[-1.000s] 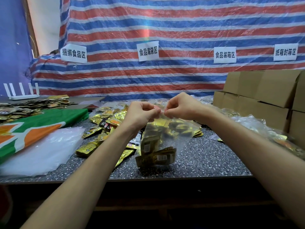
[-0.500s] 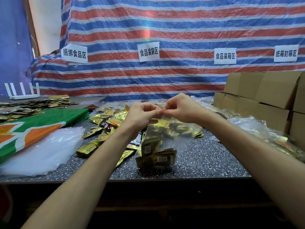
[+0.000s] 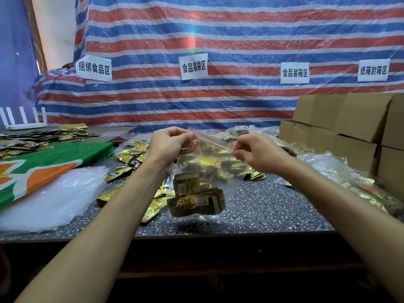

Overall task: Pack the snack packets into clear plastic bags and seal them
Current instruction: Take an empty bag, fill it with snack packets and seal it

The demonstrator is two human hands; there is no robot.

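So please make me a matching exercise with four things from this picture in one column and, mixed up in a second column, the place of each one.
Things:
1. clear plastic bag
2. cardboard boxes
3. white router
4. loose gold snack packets

Places:
A. stacked at the right end of the table
B. spread on the table behind the left hand
C. held up at its top edge between the left hand and the right hand
D. at the far left, near the wall

Pairs: 1-C, 2-A, 3-D, 4-B
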